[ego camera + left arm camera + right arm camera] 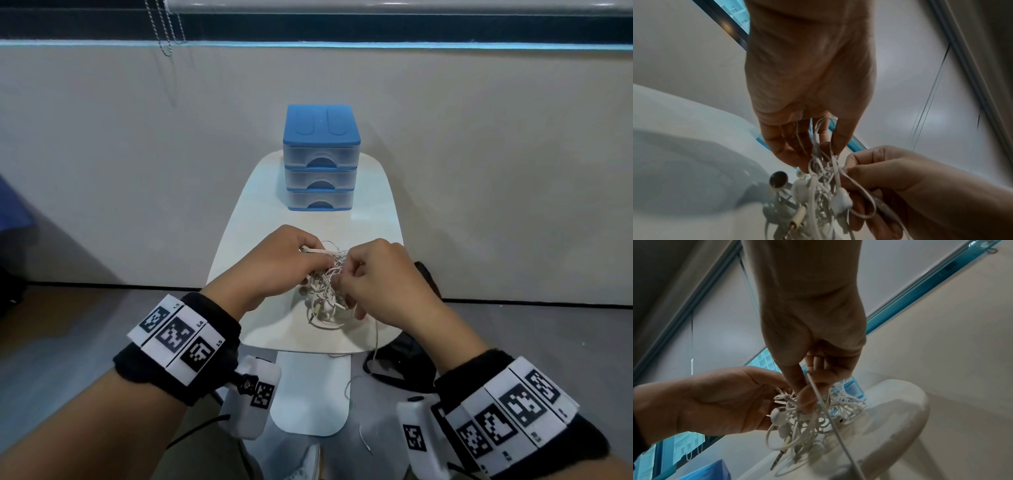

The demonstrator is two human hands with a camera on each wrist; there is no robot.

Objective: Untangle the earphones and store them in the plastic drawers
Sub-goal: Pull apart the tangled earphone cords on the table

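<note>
A tangled bundle of white earphones point(323, 294) hangs between both hands just above the small white table point(253, 212), its lower loops resting on the top. My left hand point(287, 260) grips the upper left of the tangle point(818, 183), cords running through its curled fingers. My right hand point(370, 274) pinches cords on the right side point(807, 417) between thumb and fingers. One loose cord point(838, 434) runs down from the right hand and off the table's front edge. The plastic drawers point(321, 161), blue-topped with three closed clear drawers, stand at the far end of the table.
The table is narrow, with floor on both sides and a wall close behind the drawers. A dark bag point(400, 363) lies on the floor at the right of the table. A blind chain point(164, 31) hangs at the upper left.
</note>
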